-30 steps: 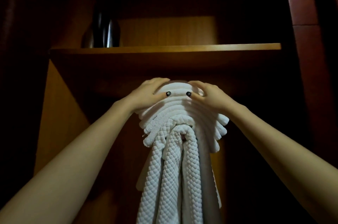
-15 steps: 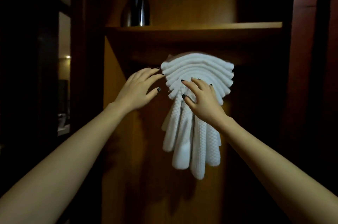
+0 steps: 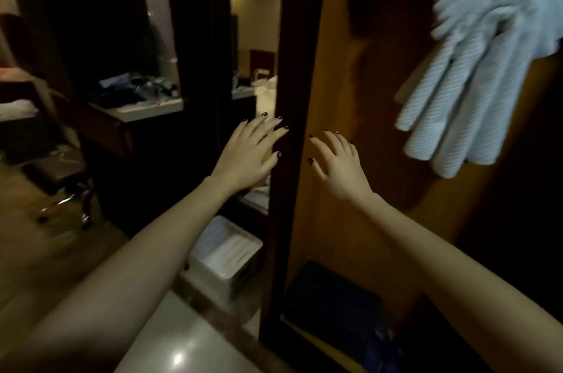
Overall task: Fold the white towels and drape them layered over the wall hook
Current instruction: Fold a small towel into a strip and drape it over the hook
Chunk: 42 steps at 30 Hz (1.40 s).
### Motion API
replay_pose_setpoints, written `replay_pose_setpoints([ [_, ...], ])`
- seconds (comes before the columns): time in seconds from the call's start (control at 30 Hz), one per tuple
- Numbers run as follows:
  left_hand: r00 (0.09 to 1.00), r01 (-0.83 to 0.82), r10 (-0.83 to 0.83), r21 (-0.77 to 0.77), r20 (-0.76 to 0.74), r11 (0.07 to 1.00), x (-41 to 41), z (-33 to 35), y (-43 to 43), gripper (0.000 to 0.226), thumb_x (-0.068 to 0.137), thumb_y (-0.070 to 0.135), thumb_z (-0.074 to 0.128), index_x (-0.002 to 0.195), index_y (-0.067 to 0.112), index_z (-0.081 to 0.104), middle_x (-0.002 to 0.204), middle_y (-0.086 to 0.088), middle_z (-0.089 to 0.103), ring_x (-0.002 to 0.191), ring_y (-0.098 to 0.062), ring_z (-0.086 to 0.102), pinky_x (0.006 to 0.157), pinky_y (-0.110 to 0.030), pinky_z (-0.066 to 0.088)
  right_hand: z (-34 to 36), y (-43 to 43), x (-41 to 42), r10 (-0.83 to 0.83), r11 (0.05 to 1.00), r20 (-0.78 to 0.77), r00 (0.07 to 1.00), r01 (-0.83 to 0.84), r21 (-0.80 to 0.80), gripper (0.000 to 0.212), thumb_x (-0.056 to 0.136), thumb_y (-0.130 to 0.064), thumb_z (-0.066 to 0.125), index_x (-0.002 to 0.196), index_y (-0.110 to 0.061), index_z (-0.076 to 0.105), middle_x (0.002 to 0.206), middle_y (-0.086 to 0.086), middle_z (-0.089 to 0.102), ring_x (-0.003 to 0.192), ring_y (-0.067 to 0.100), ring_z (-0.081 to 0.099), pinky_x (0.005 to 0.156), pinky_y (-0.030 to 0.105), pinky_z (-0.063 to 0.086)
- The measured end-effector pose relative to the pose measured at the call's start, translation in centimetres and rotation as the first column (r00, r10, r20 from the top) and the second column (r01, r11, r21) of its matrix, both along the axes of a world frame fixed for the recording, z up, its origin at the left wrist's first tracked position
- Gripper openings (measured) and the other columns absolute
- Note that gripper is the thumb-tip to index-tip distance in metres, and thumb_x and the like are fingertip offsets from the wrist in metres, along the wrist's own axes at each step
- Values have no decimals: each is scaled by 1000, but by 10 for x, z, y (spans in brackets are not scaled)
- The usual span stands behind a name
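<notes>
Hanging long-axis down, towels (image 3: 475,67) sit up-right of the spread, empty right hand (image 3: 338,168), with the left hand (image 3: 249,156), likewise empty, farther off.

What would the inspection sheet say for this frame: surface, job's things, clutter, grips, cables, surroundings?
Surface: wooden wardrobe panel, lit amber.
Job's things: white towels hang layered and fanned, upper right; hook hidden.
Clutter: white box on floor; dark flat object on wardrobe bottom.
Grips: left hand and right hand open, holding nothing, clear of towels.
Cables: nothing seen.
Surroundings: dim room; desk with scattered items; dark screen.
</notes>
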<state>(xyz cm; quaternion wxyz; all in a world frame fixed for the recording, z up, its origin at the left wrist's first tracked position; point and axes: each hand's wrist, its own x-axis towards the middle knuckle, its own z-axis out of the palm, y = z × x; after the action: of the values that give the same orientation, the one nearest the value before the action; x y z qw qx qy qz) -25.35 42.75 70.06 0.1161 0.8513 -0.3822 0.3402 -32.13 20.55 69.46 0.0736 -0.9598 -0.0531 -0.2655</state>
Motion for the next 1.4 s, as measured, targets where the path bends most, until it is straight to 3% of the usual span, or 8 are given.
replay_pose_setpoints([
  [0.13,980,-137,128,-48,-152,989,3,-61,74,49,98,35,45,146,22,41,155,0,35,146,-23,22,119,-47,17,-55,74,28,92,994,-93,991,-85,70,51,104,-37,40,152,-24,29,162,9,19,150,28,9,122,49,11],
  [0.27,931,-266,262,20,-252,964,18,-118,156,50,98,33,47,147,22,41,154,0,35,146,-22,22,119,-46,18,-104,153,68,169,984,-188,968,-155,89,53,103,-35,42,152,-21,31,160,11,22,149,30,13,120,49,10],
  [0.57,802,-416,417,101,-427,904,67,-214,343,49,90,19,61,138,12,53,145,-10,49,137,-31,41,109,-47,34,-199,334,168,342,940,-370,864,-323,114,54,103,-33,44,152,-16,30,160,15,22,148,32,16,118,44,15],
  [0.8,628,-569,534,134,-566,812,87,-279,458,48,97,23,52,143,15,46,152,-6,40,142,-27,33,114,-40,27,-262,447,222,409,912,-480,776,-366,185,51,101,-25,46,150,-12,35,159,19,21,147,34,19,119,44,18],
  [1.0,487,-669,566,133,-665,731,98,-324,530,46,96,19,52,141,13,48,150,-7,43,141,-26,34,113,-39,27,-312,520,260,435,894,-579,689,-406,189,50,99,-25,50,146,-12,41,155,21,29,143,36,26,116,47,23],
  [1.13,380,-725,530,112,-758,680,117,-351,573,48,96,17,53,143,8,45,149,-11,42,140,-26,35,115,-36,25,-345,568,293,453,877,-633,628,-442,189,47,101,-26,48,145,-12,41,152,18,33,140,34,31,112,41,26],
  [1.3,277,-776,502,118,-819,620,168,-383,630,49,94,12,55,142,5,46,148,-13,43,138,-28,37,114,-35,25,-387,637,351,457,862,-725,515,-458,218,52,102,-28,45,150,-13,33,156,17,27,144,32,24,115,42,26],
  [1.4,185,-793,495,169,-849,585,199,-408,664,50,95,14,53,143,7,44,148,-12,43,138,-27,37,114,-37,28,-420,675,391,462,851,-755,466,-471,230,52,102,-28,46,150,-13,32,151,18,34,138,33,33,111,44,34],
])
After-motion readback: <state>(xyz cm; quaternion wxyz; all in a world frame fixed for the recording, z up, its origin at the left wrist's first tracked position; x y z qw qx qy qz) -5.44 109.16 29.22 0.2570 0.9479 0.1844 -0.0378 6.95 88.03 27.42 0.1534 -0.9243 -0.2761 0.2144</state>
